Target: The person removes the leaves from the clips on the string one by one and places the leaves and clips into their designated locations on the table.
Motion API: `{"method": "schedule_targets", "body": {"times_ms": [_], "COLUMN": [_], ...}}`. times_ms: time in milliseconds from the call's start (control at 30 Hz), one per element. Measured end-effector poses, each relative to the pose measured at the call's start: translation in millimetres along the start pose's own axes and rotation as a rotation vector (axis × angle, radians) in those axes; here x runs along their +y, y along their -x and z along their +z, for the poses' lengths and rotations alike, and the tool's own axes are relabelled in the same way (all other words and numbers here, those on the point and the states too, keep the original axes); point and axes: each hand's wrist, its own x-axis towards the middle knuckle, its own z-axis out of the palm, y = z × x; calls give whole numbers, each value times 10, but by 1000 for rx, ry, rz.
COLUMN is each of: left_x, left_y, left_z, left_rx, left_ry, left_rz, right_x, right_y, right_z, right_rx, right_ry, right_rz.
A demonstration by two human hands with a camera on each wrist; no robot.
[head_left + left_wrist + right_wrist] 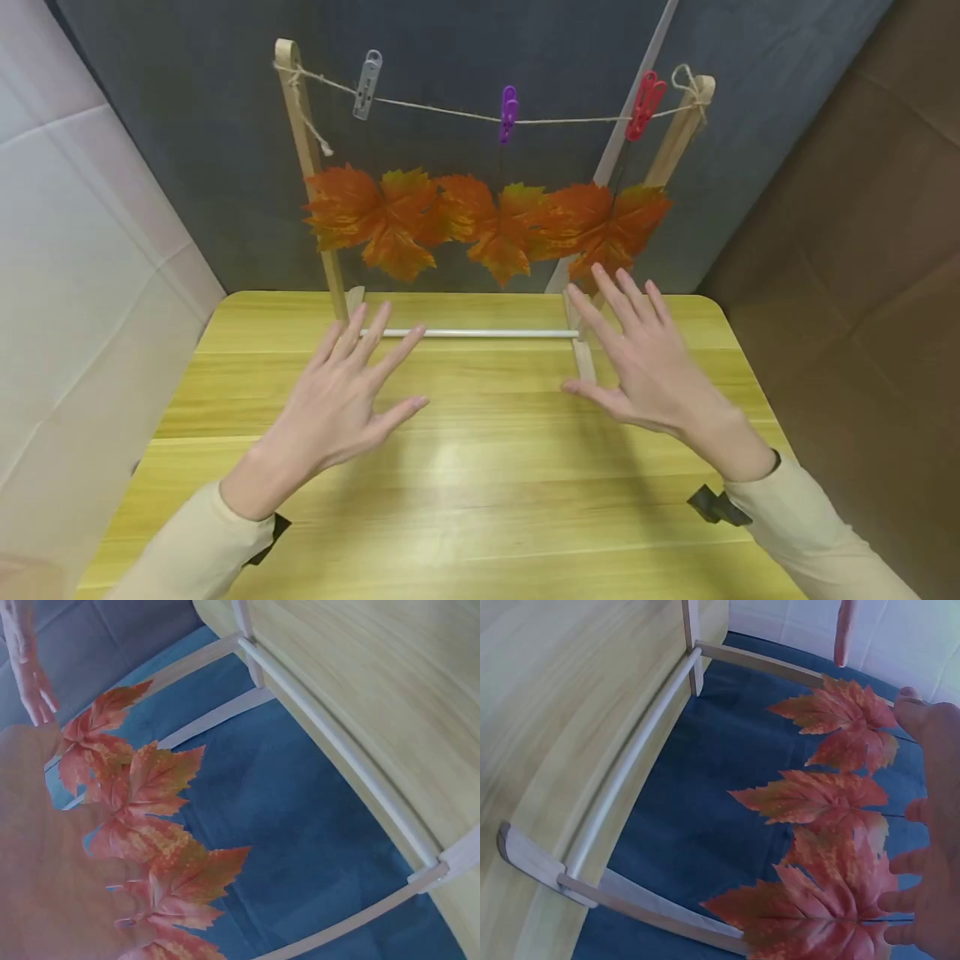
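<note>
Sleeves (187, 542) in cream are filling the lower left and lower right of the frame, with dark fittings (718, 506) sitting at both wrists. Beyond them, the left hand (337, 408) is spreading its fingers left of centre, its back facing up, while the right hand (645, 367) is doing the same at centre right, thumb held wide. Both hands are hovering over a yellow wood-grain desk (465, 450).

Farther on, a white rod (480, 333) is running across the middle between the feet of a wooden stand (309, 158). The left fingertips are overlapping the rod's left end in the head view; the right fingertips are overlapping the lowest part of an orange leaf. Whether either hand is touching anything, I cannot tell.

Three orange maple leaves (390, 221) are hanging side by side across the upper middle, their edges overlapping. Above them, a string (442, 109) is stretching between the two posts, carrying a grey clip (367, 86) at upper left, a purple clip (508, 115) at top centre and a red clip (646, 106) at upper right.

Behind everything, a dark cloth (465, 42) is covering the back, a pale strip (645, 71) slanting across it.
</note>
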Motion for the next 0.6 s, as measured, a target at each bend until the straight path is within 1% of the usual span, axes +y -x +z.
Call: {"method": "schedule_targets", "body": {"times_ms": [200,367,433,600], "left_x": [22,64,81,112], "left_y": [-113,-235,-304,-475], "left_z": [-51,-77,-80,-74], "left_rx": [-24,-10,-3,25], "left_ry": [21,46,63,110], "left_rz": [20,52,63,70], "right_x": [28,52,70,120], "right_y": [-52,-107,-139,-258], "right_z": [-123,-212,-246,-347], "right_rx": [79,135,156,177], "right_ry": [18,31,32,63], "right_rz": [-2,-16,-27,-51]}}
